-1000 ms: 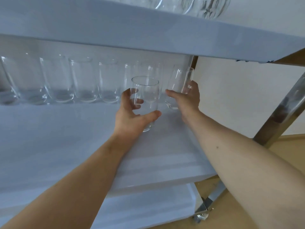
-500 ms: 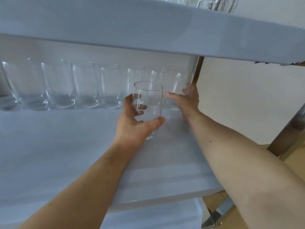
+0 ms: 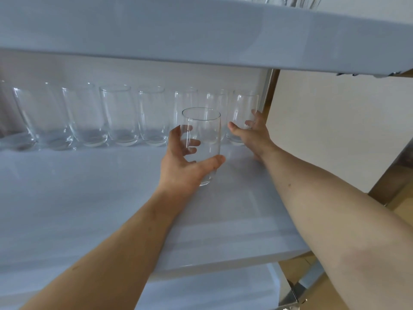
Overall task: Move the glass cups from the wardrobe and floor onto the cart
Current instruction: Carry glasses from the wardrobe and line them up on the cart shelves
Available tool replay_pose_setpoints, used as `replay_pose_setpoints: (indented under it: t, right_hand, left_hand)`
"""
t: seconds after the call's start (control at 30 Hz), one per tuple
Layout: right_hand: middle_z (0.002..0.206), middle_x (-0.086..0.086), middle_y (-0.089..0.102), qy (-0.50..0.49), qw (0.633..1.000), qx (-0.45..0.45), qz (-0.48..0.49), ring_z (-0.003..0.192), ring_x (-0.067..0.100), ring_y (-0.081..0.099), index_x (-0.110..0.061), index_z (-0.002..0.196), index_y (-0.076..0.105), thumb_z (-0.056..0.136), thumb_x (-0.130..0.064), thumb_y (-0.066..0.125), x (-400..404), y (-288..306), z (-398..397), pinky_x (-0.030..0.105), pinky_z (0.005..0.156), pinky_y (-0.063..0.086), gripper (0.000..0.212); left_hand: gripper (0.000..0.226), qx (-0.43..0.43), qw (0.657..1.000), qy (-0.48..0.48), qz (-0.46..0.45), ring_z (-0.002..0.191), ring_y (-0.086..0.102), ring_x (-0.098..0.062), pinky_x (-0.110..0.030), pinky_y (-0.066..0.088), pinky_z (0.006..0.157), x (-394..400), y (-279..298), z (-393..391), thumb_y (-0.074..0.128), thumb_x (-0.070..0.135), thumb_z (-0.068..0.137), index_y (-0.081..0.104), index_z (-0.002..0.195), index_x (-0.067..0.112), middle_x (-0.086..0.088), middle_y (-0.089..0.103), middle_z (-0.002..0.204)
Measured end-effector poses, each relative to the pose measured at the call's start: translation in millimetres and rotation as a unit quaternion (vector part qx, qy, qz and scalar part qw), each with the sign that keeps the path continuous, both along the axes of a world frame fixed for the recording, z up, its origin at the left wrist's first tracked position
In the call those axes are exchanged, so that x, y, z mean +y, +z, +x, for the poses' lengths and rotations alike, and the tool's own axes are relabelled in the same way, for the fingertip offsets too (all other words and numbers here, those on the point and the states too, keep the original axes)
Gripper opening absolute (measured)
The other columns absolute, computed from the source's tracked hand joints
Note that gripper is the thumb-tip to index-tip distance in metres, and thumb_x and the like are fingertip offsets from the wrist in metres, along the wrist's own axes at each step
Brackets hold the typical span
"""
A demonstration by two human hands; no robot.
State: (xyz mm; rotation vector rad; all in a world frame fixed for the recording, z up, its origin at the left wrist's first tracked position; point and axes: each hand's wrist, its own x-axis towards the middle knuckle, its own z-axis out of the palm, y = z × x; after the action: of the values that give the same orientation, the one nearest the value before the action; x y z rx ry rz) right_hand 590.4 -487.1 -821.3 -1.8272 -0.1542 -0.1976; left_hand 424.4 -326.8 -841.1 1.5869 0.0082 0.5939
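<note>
My left hand [image 3: 185,162] grips a clear glass cup [image 3: 204,128] upright over the middle shelf [image 3: 89,209] of the white cart. My right hand [image 3: 252,136] holds a second glass cup [image 3: 244,106] that stands upright at the right end of a row of several glass cups [image 3: 118,115] along the back of the shelf. Thumb and fingers wrap that cup's lower part.
The cart's upper shelf [image 3: 201,30] hangs close above the cups, with more glassware [image 3: 290,1] on top. A metal cart post [image 3: 268,86] stands just right of the end cup. A lower shelf [image 3: 212,291] and a brown floor [image 3: 402,209] lie below.
My right hand has lowered its tilted cup upright onto the shelf at the end of the row. My left hand has kept its cup nearly still.
</note>
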Motion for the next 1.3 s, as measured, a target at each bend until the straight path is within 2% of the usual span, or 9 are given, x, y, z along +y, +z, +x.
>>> replay_pose_setpoints:
  t: [0.07, 0.13, 0.3, 0.37, 0.57, 0.7, 0.97, 1.13, 1.3]
  right_hand:
    - [0.142, 0.002, 0.053, -0.026, 1.0, -0.003, 0.012, 0.129, 0.019, 0.054, -0.018, 0.152, 0.033, 0.073, -0.039, 0.09, -1, 1, -6, 0.034, 0.107, 0.045, 0.099]
    - [0.134, 0.002, 0.06, -0.077, 0.996, 0.003, 0.034, 0.121, 0.022, 0.061, -0.017, 0.145, 0.041, 0.07, -0.034, 0.091, -6, -1, -18, 0.04, 0.106, 0.049, 0.092]
    - [0.134, 0.003, 0.053, -0.088, 0.995, -0.008, -0.052, 0.12, 0.022, 0.055, -0.02, 0.139, 0.047, 0.075, -0.02, 0.083, -13, -11, -56, 0.029, 0.096, 0.046, 0.073]
    - [0.133, 0.003, 0.055, -0.08, 0.992, -0.048, -0.085, 0.119, 0.022, 0.056, -0.022, 0.138, 0.051, 0.077, -0.016, 0.08, -8, -11, -72, 0.027, 0.094, 0.044, 0.068]
    - [0.141, 0.005, 0.053, -0.015, 0.982, -0.079, -0.172, 0.125, 0.023, 0.054, -0.024, 0.143, 0.052, 0.085, -0.027, 0.078, 19, -11, -112, 0.038, 0.107, 0.045, 0.064]
    - [0.141, 0.007, 0.053, 0.012, 0.972, -0.096, -0.216, 0.128, 0.025, 0.053, -0.022, 0.142, 0.054, 0.086, -0.017, 0.071, 31, -9, -129, 0.034, 0.108, 0.043, 0.059]
    - [0.133, 0.008, 0.057, 0.049, 0.96, -0.113, -0.25, 0.12, 0.027, 0.057, -0.022, 0.14, 0.056, 0.084, -0.015, 0.073, 92, -3, -146, 0.031, 0.099, 0.042, 0.059]
    - [0.129, 0.006, 0.059, 0.106, 0.954, -0.128, -0.248, 0.118, 0.026, 0.057, -0.023, 0.139, 0.058, 0.083, -0.016, 0.077, 164, -8, -162, 0.028, 0.097, 0.04, 0.059]
    - [0.136, 0.003, 0.056, 0.18, 0.933, -0.145, -0.275, 0.126, 0.026, 0.051, -0.027, 0.142, 0.054, 0.085, -0.021, 0.075, 226, -10, -179, 0.034, 0.105, 0.041, 0.061]
  left_hand:
    - [0.083, -0.001, 1.0, 0.004, 0.001, 0.107, 0.062, -0.007, -0.011, 0.048, 0.064, 1, -1, 1, 0.092, 0.039, 0.051, 0.048, 0.122, 0.047, 0.008, 0.064, 0.113]
    - [0.083, 0.0, 1.0, 0.007, 0.004, 0.106, 0.062, -0.006, -0.011, 0.048, 0.066, 1, -2, 3, 0.093, 0.042, 0.051, 0.048, 0.12, 0.049, 0.01, 0.064, 0.112]
    - [0.087, 0.007, 1.0, 0.017, 0.004, 0.103, 0.063, -0.008, -0.031, 0.055, 0.082, 1, -2, 6, 0.091, 0.048, 0.046, 0.048, 0.121, 0.047, 0.009, 0.065, 0.111]
    - [0.088, 0.01, 1.0, 0.02, 0.006, 0.102, 0.063, -0.007, -0.03, 0.055, 0.081, 1, 1, 5, 0.091, 0.05, 0.045, 0.048, 0.121, 0.048, 0.01, 0.065, 0.111]
    - [0.089, 0.032, 0.999, 0.009, -0.002, 0.106, 0.063, -0.009, -0.029, 0.054, 0.083, 0, 10, -5, 0.092, 0.044, 0.049, 0.048, 0.126, 0.04, 0.007, 0.064, 0.114]
    - [0.084, 0.066, 0.997, -0.003, -0.036, 0.101, 0.068, -0.013, -0.033, 0.058, 0.081, 10, 25, -11, 0.096, 0.034, 0.052, 0.05, 0.122, 0.036, 0.002, 0.063, 0.117]
    - [0.079, 0.073, 0.992, 0.099, -0.039, 0.094, 0.066, -0.003, -0.013, 0.046, 0.059, 111, 39, -45, 0.097, 0.031, 0.061, 0.048, 0.123, 0.038, 0.007, 0.063, 0.112]
    - [0.08, 0.08, 0.984, 0.149, -0.054, 0.095, 0.063, -0.002, -0.018, 0.043, 0.063, 184, 30, -72, 0.096, 0.033, 0.064, 0.047, 0.127, 0.036, 0.004, 0.062, 0.115]
    - [0.079, 0.073, 0.977, 0.194, -0.048, 0.092, 0.063, 0.0, -0.022, 0.046, 0.066, 241, 29, -87, 0.096, 0.035, 0.063, 0.046, 0.125, 0.04, 0.008, 0.06, 0.112]
